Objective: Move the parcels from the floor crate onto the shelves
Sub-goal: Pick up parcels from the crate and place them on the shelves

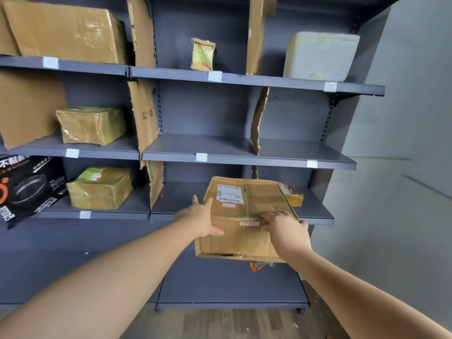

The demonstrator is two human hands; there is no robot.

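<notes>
I hold a flat brown cardboard parcel (244,209) with a white barcode label in front of the third shelf (315,214) of a dark grey rack. Its far end reaches over that shelf and its near end hangs out past the front edge. My left hand (199,217) grips the parcel's left side, thumb on the top face. My right hand (285,228) holds the near right corner, fingers curled over a strip of red-patterned tape. The floor crate is out of view.
A small yellow parcel (292,194) lies on the same shelf just behind the held one. Taped boxes (100,188) and a black pan box (27,187) fill the left bays, split by cardboard dividers (144,118). A white foam box (320,56) sits top right. A grey wall (403,143) stands to the right.
</notes>
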